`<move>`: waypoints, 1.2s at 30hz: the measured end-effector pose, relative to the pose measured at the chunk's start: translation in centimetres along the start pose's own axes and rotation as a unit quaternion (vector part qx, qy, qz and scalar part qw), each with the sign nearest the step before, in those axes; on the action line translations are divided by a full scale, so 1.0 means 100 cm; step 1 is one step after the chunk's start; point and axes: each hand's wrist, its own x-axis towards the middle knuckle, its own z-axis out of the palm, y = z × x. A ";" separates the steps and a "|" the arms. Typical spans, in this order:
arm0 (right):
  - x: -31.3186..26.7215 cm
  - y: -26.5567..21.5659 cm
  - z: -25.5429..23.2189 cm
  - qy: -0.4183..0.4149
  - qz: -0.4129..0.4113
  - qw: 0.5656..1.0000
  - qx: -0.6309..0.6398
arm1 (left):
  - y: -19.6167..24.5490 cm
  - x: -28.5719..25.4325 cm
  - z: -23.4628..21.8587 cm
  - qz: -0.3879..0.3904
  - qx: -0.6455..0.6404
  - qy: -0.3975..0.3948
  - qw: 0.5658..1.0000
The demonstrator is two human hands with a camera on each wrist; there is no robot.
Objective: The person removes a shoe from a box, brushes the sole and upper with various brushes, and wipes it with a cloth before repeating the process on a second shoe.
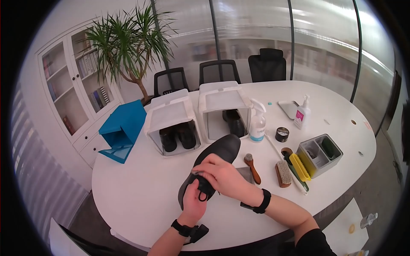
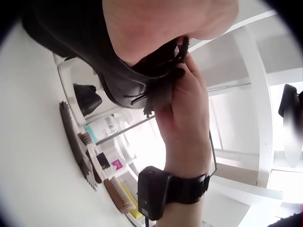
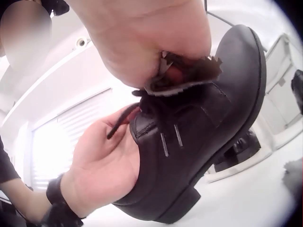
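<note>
A black lace-up leather shoe (image 1: 225,148) is held up over the white table, tilted, its toe pointing away to the right. My left hand (image 1: 194,205) grips it at the heel opening, thumb on the upper side and palm along the collar in the right wrist view. Between the fingers of my right hand (image 1: 224,177) is a bunched grey cloth (image 3: 187,87) with zigzag edges, pressed close against the shoe by the tongue and laces. Loose lace ends (image 3: 171,139) hang down the shoe's side. The fingertips inside the cloth are partly hidden.
Another grey cloth (image 1: 246,173) and a small brush (image 1: 253,168) lie right of the shoe. Farther right are a wooden brush (image 1: 282,174), yellow brush (image 1: 300,167), grey caddy (image 1: 314,164), tin (image 1: 282,134) and spray bottle (image 1: 258,121). Shoe boxes (image 1: 171,112) and a blue bag (image 1: 124,123) stand behind.
</note>
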 end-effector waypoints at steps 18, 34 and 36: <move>-0.014 0.090 -0.033 0.143 0.188 0.930 -0.281 | 0.059 0.014 0.041 -0.112 0.398 0.118 0.903; -0.023 0.099 -0.035 -0.029 0.194 0.931 -0.307 | 0.082 -0.020 0.041 -0.021 0.871 -0.041 0.489; -0.023 0.097 -0.038 -0.035 0.187 0.932 -0.310 | 0.080 -0.020 0.043 0.041 0.891 -0.002 0.453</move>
